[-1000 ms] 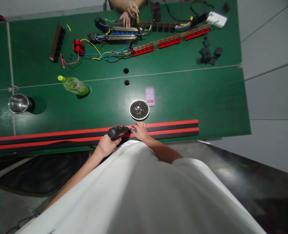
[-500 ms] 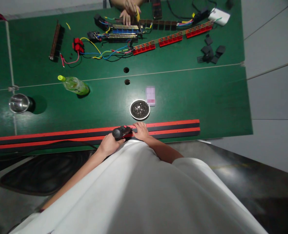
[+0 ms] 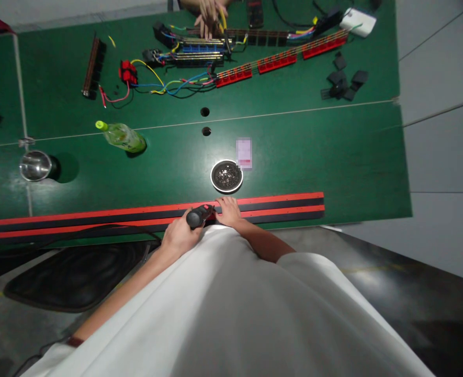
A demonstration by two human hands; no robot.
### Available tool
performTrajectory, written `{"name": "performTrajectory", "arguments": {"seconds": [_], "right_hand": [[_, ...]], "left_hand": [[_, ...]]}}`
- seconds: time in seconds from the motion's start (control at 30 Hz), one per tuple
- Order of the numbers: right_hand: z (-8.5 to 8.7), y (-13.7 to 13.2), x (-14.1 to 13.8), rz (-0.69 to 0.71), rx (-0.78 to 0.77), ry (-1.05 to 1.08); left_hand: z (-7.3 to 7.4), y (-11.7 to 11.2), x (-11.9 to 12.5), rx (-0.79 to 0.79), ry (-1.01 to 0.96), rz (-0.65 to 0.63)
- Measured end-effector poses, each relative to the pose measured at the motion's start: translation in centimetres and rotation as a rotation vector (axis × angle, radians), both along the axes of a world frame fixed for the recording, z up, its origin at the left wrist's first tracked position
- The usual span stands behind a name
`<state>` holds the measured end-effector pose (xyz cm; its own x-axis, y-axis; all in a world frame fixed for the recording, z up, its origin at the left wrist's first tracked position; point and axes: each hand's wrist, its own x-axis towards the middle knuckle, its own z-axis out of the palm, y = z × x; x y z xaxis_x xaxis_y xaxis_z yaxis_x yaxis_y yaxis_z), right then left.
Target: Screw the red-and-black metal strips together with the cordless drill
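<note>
Two long red-and-black strips point(image 3: 78, 216) lie along the near edge of the green table. My left hand point(image 3: 180, 233) is closed around a black corded electric screwdriver point(image 3: 195, 216), its front end pointing right over the strips. Close to that front end, my right hand point(image 3: 229, 212) lies over the strips with its fingers bent over them, gripping them. Whether a small screw sits between the right fingertips cannot be made out. Just beyond the right hand stands a round white-rimmed dish point(image 3: 213, 183) of small shiny dark pieces, probably screws.
A purple-pink blurred card point(image 3: 244, 152) lies by the dish. Further left are a green drink bottle point(image 3: 125, 138) and a metal cup point(image 3: 35, 166). Across the table, another person's hands point(image 3: 207, 18) work among wired red rail sections point(image 3: 277, 63). Black pieces point(image 3: 343, 86) lie at right.
My left hand and the screwdriver have shifted slightly right, closer to my right hand. My right hand stays on the strips. The view has moved a little.
</note>
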<state>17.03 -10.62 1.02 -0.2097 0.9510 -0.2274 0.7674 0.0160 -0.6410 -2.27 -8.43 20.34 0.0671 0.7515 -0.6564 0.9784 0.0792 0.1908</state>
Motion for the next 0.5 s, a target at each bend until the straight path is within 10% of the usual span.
{"name": "performTrajectory", "arguments": {"seconds": [0.5], "right_hand": [[0.1,0.1,0.0,0.002,0.002,-0.007]], "left_hand": [[1.7,0.7,1.0,-0.088,-0.008,-0.077]]}}
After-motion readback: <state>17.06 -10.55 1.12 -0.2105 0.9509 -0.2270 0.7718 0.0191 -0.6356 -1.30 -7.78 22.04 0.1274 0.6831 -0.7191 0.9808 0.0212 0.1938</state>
